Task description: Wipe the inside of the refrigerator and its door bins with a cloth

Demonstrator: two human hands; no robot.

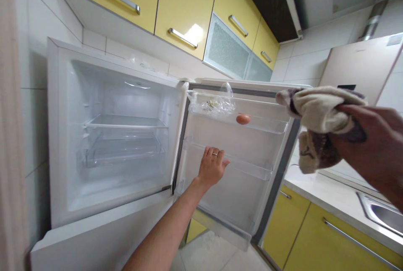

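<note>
My left hand (213, 166) reaches to the middle door shelf (252, 169) of an open fridge, its fingers curled over the clear rail; a ring is on one finger. In my right hand (367, 136) is a bunched beige and brown cloth (321, 109), held up beside the door's outer edge. A brown egg (243, 118) sits on the top door shelf (267, 125). Left of the egg lies a clear plastic bag (214, 105) with something small and greenish inside that I cannot make out.
The fridge compartment (126, 195) stands open at left, with a glass shelf (129, 121) and a clear drawer (126, 151). Yellow wall cabinets (185, 6) hang above. Right of the door are a white counter (330, 191) and a sink (385, 216).
</note>
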